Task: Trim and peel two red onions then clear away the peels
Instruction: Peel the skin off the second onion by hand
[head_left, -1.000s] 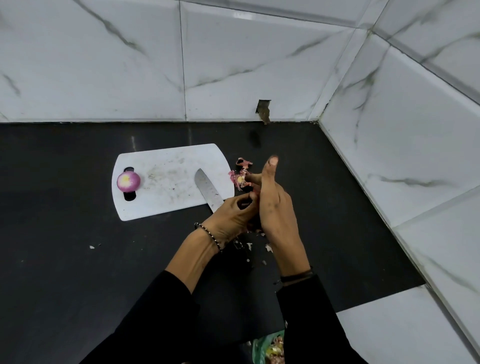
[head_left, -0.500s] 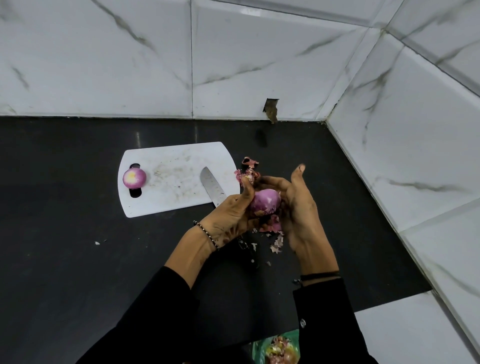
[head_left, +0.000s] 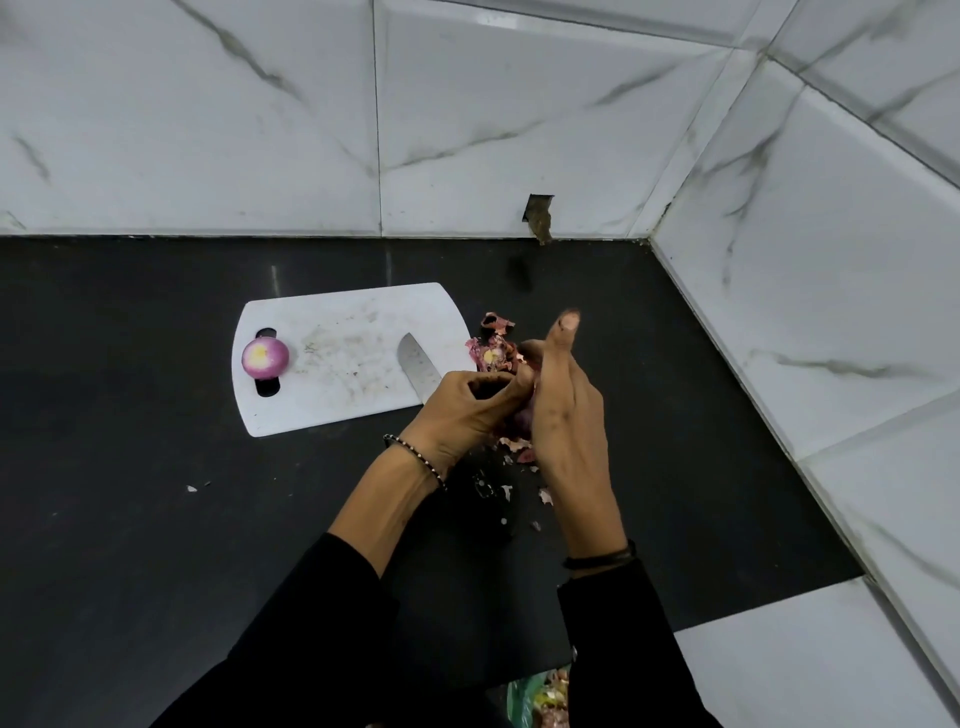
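A peeled red onion (head_left: 264, 356) rests on the left end of the white cutting board (head_left: 343, 332). My left hand (head_left: 467, 410) and my right hand (head_left: 563, 410) are pressed together just right of the board, both closed around a second red onion (head_left: 523, 415), of which only a sliver shows between them. My right thumb points up. A pile of onion peels and a cut end (head_left: 491, 348) lies on the black counter beyond my fingers. More peel scraps (head_left: 519, 452) lie below my hands.
A knife blade (head_left: 418, 366) lies on the board's right end, its handle hidden under my left hand. White tiled walls close off the back and right. A green bag with scraps (head_left: 540, 699) sits below the counter's front edge.
Half a second ago the onion was exposed between my hands; now my right hand has turned over it and hides most of it. The view shifted slightly.
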